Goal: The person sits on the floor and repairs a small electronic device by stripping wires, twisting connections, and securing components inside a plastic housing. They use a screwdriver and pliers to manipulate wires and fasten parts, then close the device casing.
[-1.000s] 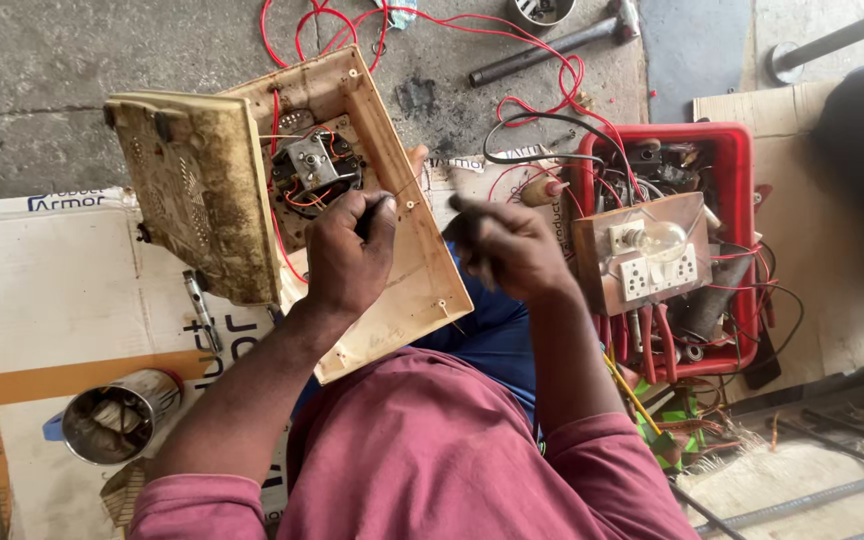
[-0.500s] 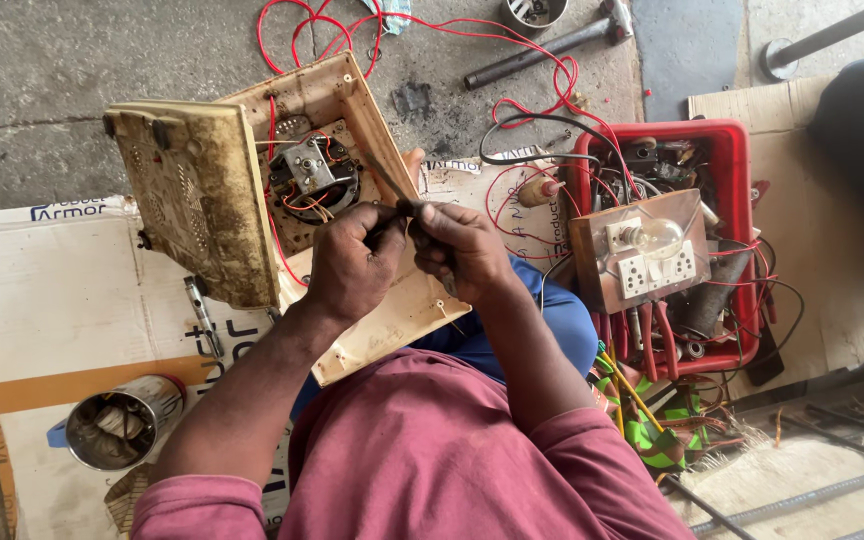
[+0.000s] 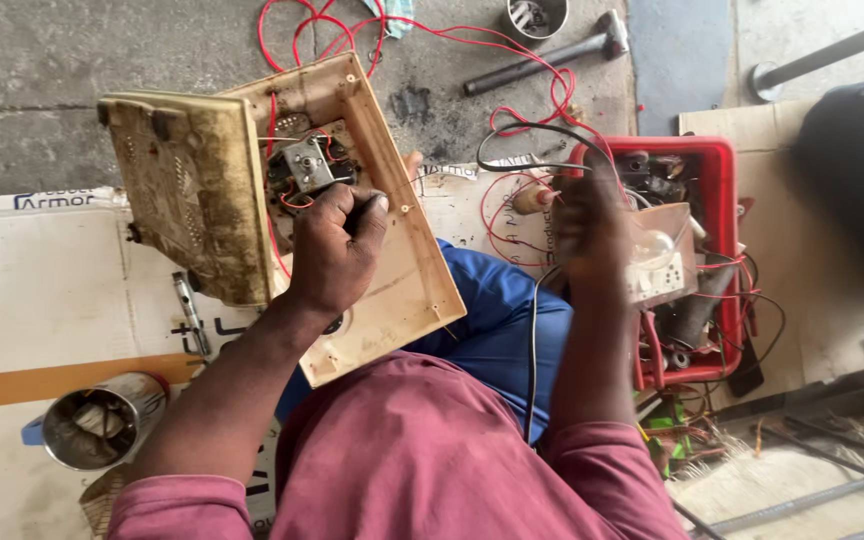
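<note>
On the person's lap, over blue trousers, an opened cream appliance casing (image 3: 392, 290) lies tilted, its grimy cover (image 3: 187, 190) swung aside and standing against the left edge. Inside it, a small metal motor unit (image 3: 307, 165) sits bared among red wires (image 3: 277, 200), so the opening-up looks done while the work on the innards seems only part way: wires hang loose, and nothing shows the casing being closed again.

The left hand (image 3: 337, 250) rests on the casing just below the motor unit, fingers curled shut around something thin and dark; whether that is a wire end or a small tool is hard to tell. The right hand (image 3: 592, 235) is raised near the red plastic crate (image 3: 717, 180), blurred by motion; a black cable (image 3: 532, 350) runs down from it, but I cannot tell whether it is gripping that cable or is open.

The crate holds a switch-and-socket board (image 3: 657, 280) and tangled parts that are too cluttered to sort out. A hammer (image 3: 542, 65) lies on the concrete floor (image 3: 32, 90) beyond, a steel cup (image 3: 102, 425) stands on cardboard (image 3: 42, 290) at the left, and a wrench (image 3: 190, 312) lies beside the casing. A dark shape at the right edge is cut off.
</note>
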